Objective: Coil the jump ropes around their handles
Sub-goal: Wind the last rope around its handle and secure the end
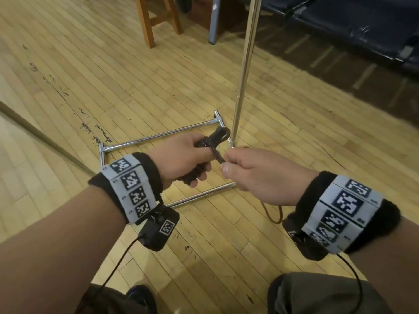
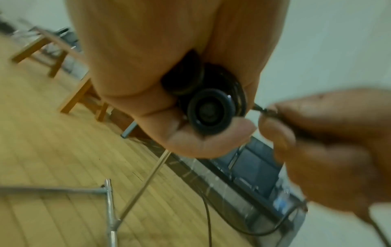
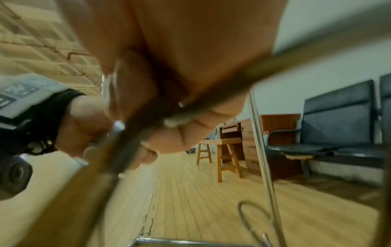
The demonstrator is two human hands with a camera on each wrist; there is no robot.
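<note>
Overhead first: left hand (image 1: 181, 158) is wrapped round the handles (image 1: 205, 143), which lie bundled with dark rope (image 1: 217, 156) already wound about them; their long axis runs from near-left to far-right, the far end poking out past the knuckles toward a chrome pole (image 1: 246, 64). Right hand (image 1: 254, 173) sits just to the right, thumb and forefinger pinched on the free strand where it leaves the bundle. Strand is short and looks taut between the two hands. A slack loop hangs below the right wrist. Both hands are held above a chrome frame (image 1: 158, 137) on the wood floor (image 1: 113, 75). Left-wrist view: looking end-on at the handles' round butt caps, fingers curled tight round them, turns of rope visible behind the nearer cap; the right fingertips (image 2: 273, 123) nip the strand just right of it. Blurred, so the count of turns is unreadable. Right-wrist view: fingers closed on the strand, which crosses the lens close and out of focus; the left hand lies beyond to the left. A stool (image 3: 220, 150) and dark bench (image 3: 338, 125) stand behind. Judgement: winding is well along; next turn depends on the strand leaving roughly square to the handle axis, with the right hand carrying it round.
</note>
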